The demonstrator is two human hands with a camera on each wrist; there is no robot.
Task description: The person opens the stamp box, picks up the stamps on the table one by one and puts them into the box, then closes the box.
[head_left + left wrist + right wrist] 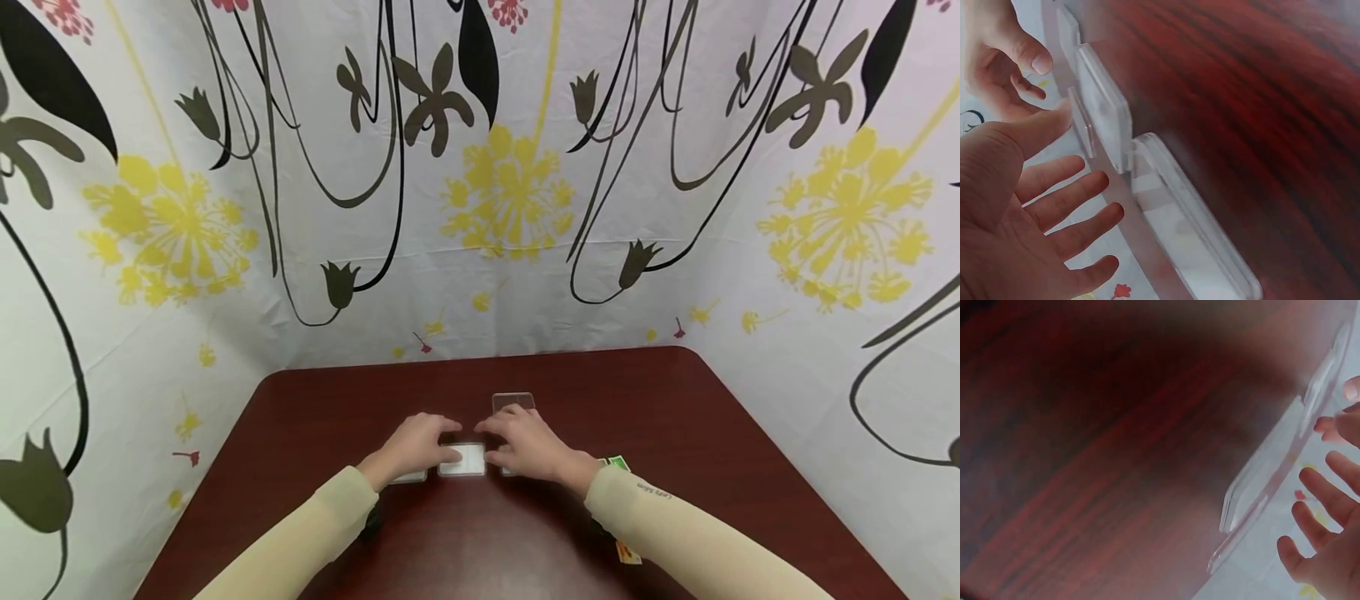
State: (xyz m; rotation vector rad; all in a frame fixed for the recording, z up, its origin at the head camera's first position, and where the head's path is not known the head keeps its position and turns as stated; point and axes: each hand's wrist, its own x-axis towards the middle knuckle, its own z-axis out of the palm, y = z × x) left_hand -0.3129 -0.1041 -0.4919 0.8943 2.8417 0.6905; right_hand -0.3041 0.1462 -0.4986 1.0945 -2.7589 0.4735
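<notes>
A flat clear-edged plastic case with a white face lies on the table between the two hands. My left hand is at its left side, thumb overlapping its edge in the head view. In the left wrist view the left hand has its fingers spread, grasping nothing. My right hand is at the case's right side, fingers bent loosely; the right wrist view shows its fingers apart from the cases. Another case shows partly beneath the left hand, and one more is mostly hidden by the right.
A transparent case lies farther back, beyond the right hand. Beside the right forearm are a green-edged card and an orange card, partly covered by the sleeve. A patterned cloth hangs behind the dark red table.
</notes>
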